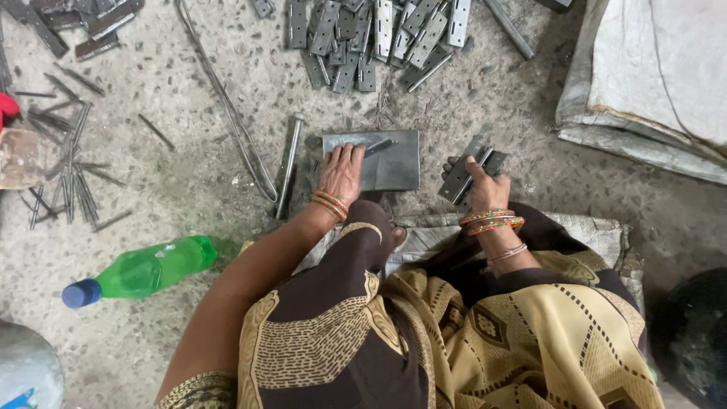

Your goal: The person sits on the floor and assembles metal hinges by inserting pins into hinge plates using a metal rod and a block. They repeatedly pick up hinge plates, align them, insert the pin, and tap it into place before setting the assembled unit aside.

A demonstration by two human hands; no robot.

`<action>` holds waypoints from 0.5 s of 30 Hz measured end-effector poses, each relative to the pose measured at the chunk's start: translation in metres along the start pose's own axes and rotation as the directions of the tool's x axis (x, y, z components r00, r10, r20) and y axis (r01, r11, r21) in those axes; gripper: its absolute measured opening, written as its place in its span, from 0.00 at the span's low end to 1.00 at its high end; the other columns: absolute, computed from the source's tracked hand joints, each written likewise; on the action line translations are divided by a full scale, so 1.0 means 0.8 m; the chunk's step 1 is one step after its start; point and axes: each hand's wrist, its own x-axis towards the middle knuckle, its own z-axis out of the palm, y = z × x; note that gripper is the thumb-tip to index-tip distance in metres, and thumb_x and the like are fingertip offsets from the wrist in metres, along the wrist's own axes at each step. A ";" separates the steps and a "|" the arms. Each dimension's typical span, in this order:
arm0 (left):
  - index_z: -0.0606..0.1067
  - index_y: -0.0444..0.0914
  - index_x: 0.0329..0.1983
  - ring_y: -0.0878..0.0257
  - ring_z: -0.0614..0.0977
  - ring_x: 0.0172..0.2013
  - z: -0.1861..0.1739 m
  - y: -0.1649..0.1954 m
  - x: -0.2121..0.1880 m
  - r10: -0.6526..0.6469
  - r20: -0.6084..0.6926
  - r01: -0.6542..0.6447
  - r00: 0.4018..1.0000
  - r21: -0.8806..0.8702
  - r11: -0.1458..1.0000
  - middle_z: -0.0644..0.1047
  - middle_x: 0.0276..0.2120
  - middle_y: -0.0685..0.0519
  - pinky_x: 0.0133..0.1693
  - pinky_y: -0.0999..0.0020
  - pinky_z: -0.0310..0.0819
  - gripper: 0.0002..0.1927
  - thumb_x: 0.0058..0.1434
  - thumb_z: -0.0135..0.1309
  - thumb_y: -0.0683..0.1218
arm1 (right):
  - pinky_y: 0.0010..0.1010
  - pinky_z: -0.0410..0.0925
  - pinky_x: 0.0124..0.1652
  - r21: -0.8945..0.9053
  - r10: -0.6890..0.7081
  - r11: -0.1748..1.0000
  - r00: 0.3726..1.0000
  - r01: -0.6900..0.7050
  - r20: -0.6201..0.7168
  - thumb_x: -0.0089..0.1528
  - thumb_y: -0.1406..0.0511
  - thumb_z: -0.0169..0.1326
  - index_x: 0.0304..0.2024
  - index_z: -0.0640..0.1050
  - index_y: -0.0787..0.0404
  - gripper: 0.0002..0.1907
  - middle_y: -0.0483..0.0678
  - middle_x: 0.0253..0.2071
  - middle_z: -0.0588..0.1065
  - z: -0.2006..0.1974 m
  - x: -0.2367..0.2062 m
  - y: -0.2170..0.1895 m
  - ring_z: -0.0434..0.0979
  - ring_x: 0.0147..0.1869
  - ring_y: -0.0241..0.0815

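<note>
left hand [341, 173] flat, fingers spread on steel block [390, 163]; right hand [485, 189] just right, clasping a metal hinge [468, 173].

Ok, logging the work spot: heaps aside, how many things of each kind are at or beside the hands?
Grey rectangular steel plate: 1
Short dark metal pin: 1
Long steel bolt: 1
Grey metal hinge, in right hand: 1
Green plastic bottle: 1
Total: 5

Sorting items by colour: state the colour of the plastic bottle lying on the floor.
Green bottle with a blue cap, clearest in the head view.
</note>
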 end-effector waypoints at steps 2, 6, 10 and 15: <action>0.70 0.38 0.55 0.45 0.75 0.53 0.010 -0.002 0.005 -0.069 0.097 0.071 0.993 -0.016 0.997 0.75 0.51 0.44 0.55 0.52 0.70 0.22 0.55 0.54 0.38 | 0.45 0.80 0.39 -0.007 0.016 1.000 1.000 -0.016 0.009 0.66 0.70 0.54 0.45 0.76 0.75 0.11 0.62 0.41 0.81 0.001 0.005 0.010 0.85 0.40 0.55; 0.69 0.34 0.53 0.40 0.77 0.51 -0.004 0.004 0.034 -0.123 0.084 0.137 0.989 -0.189 0.972 0.75 0.49 0.39 0.52 0.49 0.71 0.22 0.56 0.57 0.41 | 0.44 0.79 0.37 0.011 0.021 1.000 0.998 -0.022 0.051 0.66 0.70 0.55 0.46 0.75 0.75 0.11 0.60 0.39 0.80 0.012 0.014 0.024 0.84 0.38 0.54; 0.69 0.35 0.55 0.37 0.77 0.51 -0.064 0.031 0.073 -0.354 0.021 0.331 0.935 -0.407 0.851 0.76 0.49 0.38 0.52 0.46 0.71 0.18 0.63 0.54 0.40 | 0.42 0.79 0.35 -0.020 0.030 0.999 0.998 -0.029 0.062 0.64 0.69 0.56 0.44 0.77 0.72 0.10 0.57 0.36 0.81 0.026 0.020 0.021 0.84 0.36 0.51; 0.67 0.34 0.58 0.39 0.78 0.50 -0.108 0.071 0.082 -0.296 -0.508 -0.027 0.809 -0.535 0.845 0.74 0.49 0.38 0.51 0.48 0.72 0.16 0.68 0.50 0.38 | 0.38 0.78 0.35 -0.081 -0.040 0.996 0.999 0.042 0.023 0.63 0.68 0.58 0.43 0.79 0.70 0.10 0.53 0.36 0.81 0.016 0.026 0.031 0.83 0.35 0.45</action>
